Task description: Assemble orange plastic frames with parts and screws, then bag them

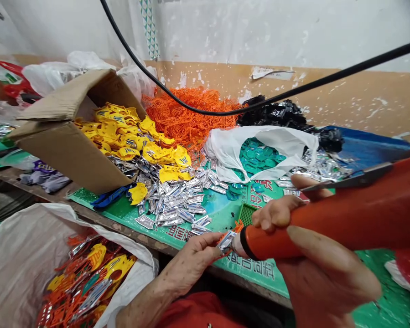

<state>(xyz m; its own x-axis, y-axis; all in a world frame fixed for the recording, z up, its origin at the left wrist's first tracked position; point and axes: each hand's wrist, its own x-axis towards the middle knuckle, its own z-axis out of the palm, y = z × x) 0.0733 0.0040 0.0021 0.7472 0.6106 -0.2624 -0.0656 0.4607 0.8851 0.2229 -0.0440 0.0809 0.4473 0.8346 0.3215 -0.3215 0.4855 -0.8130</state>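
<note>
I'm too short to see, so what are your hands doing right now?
Left hand: closed, pinching a small silver piece.
Right hand: closed, gripping an orange tool.

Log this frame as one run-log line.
left hand: pinches silver foil piece | right hand: grips orange-handled cutter | nearby: yellow plastic pieces in cardboard box

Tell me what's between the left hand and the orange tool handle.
In the head view, a silver foil strip and a bit of orange plastic lie between the left hand and the orange-red tool handle, which the right hand grips.
</note>
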